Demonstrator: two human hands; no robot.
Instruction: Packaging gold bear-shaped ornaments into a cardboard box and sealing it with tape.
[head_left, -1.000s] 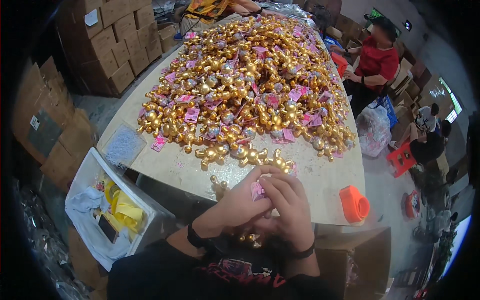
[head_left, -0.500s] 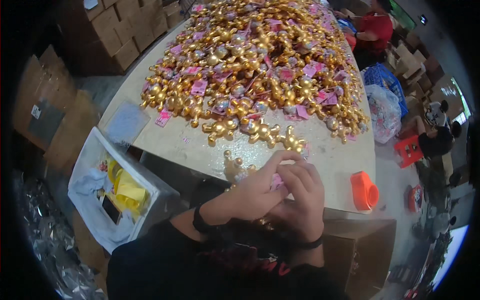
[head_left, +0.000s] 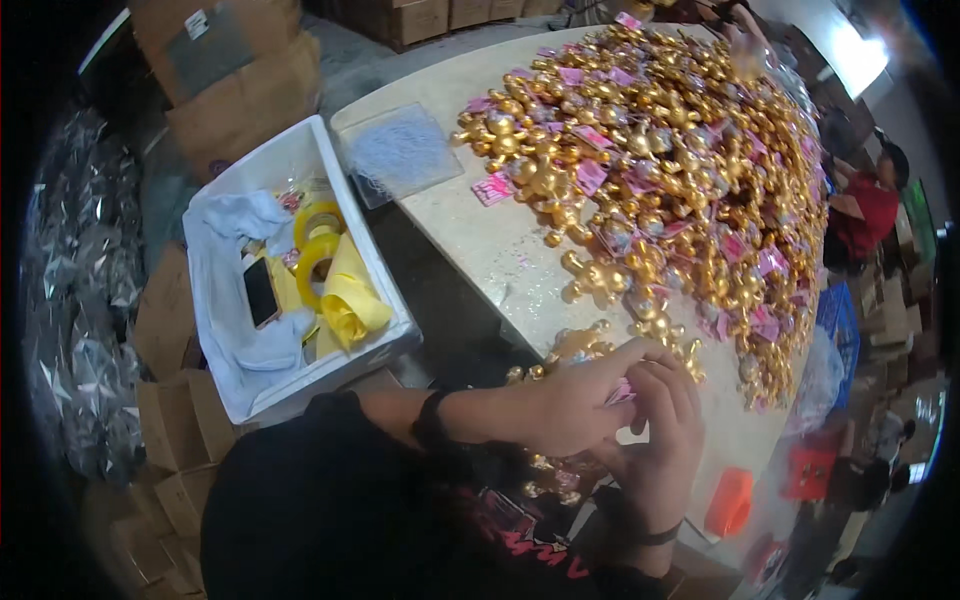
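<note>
At the near edge of the counter (head_left: 462,222), the left hand (head_left: 572,408) is closed around a pink tag (head_left: 621,392); the right hand (head_left: 664,430) curls over it, whether gripping I can't tell. The gold figure (head_left: 580,342) just beyond worries me: a careless nudge could knock it off.

From where I stand, the heaped figurines (head_left: 655,140) gleam metallic gold, dotted with bright pink tags (head_left: 493,188); beneath them the tabletop (head_left: 470,240) is cream; the strands (head_left: 400,150) at its corner are pale blue; a white box (head_left: 330,375) holds yellow tape rolls (head_left: 318,222) and a yellow sheet (head_left: 355,295); the nearest person's shirt (head_left: 320,500) is black, printed pink and white; a co-worker's top (head_left: 868,215) is red; the crate (head_left: 838,335) is blue; the ring-ended piece (head_left: 730,500) glows orange.
</note>
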